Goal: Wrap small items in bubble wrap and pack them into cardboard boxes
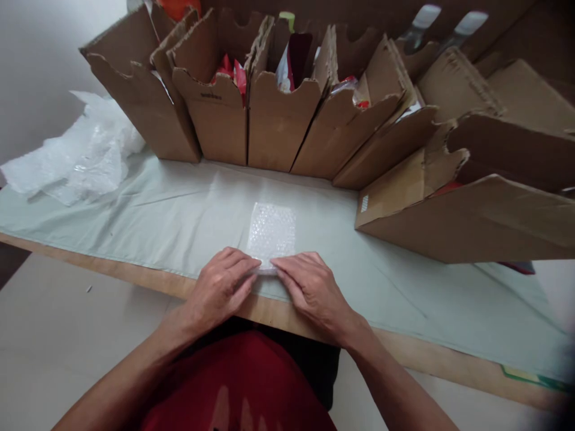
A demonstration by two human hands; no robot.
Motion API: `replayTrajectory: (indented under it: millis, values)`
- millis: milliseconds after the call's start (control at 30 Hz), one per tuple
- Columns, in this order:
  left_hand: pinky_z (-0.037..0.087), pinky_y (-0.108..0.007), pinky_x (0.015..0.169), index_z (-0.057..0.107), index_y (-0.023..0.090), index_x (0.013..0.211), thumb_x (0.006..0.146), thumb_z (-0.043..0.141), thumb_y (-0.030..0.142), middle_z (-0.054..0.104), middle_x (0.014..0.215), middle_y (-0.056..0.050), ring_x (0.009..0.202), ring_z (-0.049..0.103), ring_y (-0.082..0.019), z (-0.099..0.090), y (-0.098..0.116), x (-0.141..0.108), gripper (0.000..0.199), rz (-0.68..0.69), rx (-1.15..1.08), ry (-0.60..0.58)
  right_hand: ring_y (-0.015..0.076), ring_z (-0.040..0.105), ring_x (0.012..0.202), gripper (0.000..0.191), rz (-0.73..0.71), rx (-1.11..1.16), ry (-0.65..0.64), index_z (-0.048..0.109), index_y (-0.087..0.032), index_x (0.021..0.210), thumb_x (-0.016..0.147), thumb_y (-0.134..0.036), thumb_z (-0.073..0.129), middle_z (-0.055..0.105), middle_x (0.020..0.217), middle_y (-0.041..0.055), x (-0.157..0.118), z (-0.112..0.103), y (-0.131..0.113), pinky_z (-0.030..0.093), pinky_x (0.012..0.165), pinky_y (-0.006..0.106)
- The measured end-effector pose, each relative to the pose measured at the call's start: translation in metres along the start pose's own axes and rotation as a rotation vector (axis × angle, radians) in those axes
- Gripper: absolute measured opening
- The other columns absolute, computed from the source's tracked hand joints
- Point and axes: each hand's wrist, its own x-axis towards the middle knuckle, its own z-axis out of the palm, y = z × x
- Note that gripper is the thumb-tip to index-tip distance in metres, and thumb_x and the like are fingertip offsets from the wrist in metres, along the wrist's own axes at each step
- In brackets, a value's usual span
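A small sheet of clear bubble wrap (272, 228) lies flat near the front edge of the cloth-covered table. Its near end is folded or rolled into a narrow strip. My left hand (224, 278) pinches the left end of that strip between thumb and fingers. At the right end, my right hand (309, 281) grips it the same way, fingertips close to those of the left. Whether anything lies inside the fold cannot be seen.
Several cardboard bins (283, 123) stand in a curved row behind the sheet, with packets and bottles inside. A crumpled heap of bubble wrap (85, 146) sits at the left. One larger cardboard box (485, 218) is on the right. The table's wooden edge (148, 278) runs close to my body.
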Motion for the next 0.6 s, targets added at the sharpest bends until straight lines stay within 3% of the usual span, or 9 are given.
replayTrajectory:
  millis: [67,133,267,367,500,600]
  values:
    - [0.059,-0.032,0.075,0.068,0.016,0.114,0.099,0.056,0.015,0.073,0.086,-0.004,0.080,0.067,-0.018,0.001,-0.002,0.003,0.020,-0.042,-0.042,0.010,0.0188,0.071,0.093,0.026,0.097,0.072,-0.022,0.070,-0.023,0.119,0.104,-0.019,0.049,0.079,0.109,0.0026,0.001,-0.002,-0.001,0.052,0.086,0.036]
    - [0.059,-0.030,0.071,0.069,0.015,0.115,0.098,0.058,0.017,0.073,0.085,-0.004,0.074,0.067,-0.016,0.005,-0.007,0.008,0.020,-0.092,-0.048,0.017,0.0200,0.071,0.097,0.025,0.149,0.040,0.023,0.070,-0.022,0.119,0.103,-0.021,0.051,0.078,0.112,0.0042,0.001,-0.001,-0.001,0.052,0.085,0.036]
    - [0.059,-0.029,0.069,0.070,0.016,0.116,0.096,0.061,0.021,0.076,0.087,-0.004,0.068,0.067,-0.014,0.015,-0.014,0.020,0.022,-0.147,0.009,0.003,0.0253,0.067,0.104,0.021,0.063,-0.211,0.191,0.071,-0.020,0.114,0.101,-0.022,0.055,0.074,0.113,0.0094,-0.003,0.002,-0.001,0.047,0.090,0.041]
    - [0.058,-0.029,0.068,0.069,0.018,0.117,0.096,0.061,0.024,0.073,0.085,-0.003,0.067,0.066,-0.014,0.018,-0.015,0.025,0.023,-0.175,0.072,-0.011,0.0267,0.065,0.105,0.019,-0.013,-0.285,0.136,0.069,-0.020,0.114,0.098,-0.025,0.060,0.073,0.115,0.0102,-0.007,0.003,-0.005,0.045,0.093,0.043]
    - [0.060,-0.036,0.083,0.066,0.018,0.121,0.096,0.063,0.029,0.070,0.111,-0.011,0.098,0.070,-0.022,0.009,-0.010,0.019,0.027,-0.095,0.027,0.047,0.0238,0.067,0.099,0.017,-0.029,-0.254,0.100,0.069,-0.019,0.111,0.101,-0.019,0.055,0.076,0.108,0.0077,-0.010,0.003,-0.004,0.044,0.090,0.040]
    - [0.056,-0.043,0.096,0.062,0.018,0.127,0.097,0.062,0.025,0.068,0.121,-0.013,0.114,0.065,-0.025,0.001,-0.006,0.012,0.031,0.015,-0.072,-0.009,0.0195,0.069,0.094,0.018,0.033,-0.084,0.107,0.068,-0.019,0.114,0.103,-0.018,0.053,0.078,0.105,0.0037,-0.011,0.002,0.000,0.046,0.088,0.037]
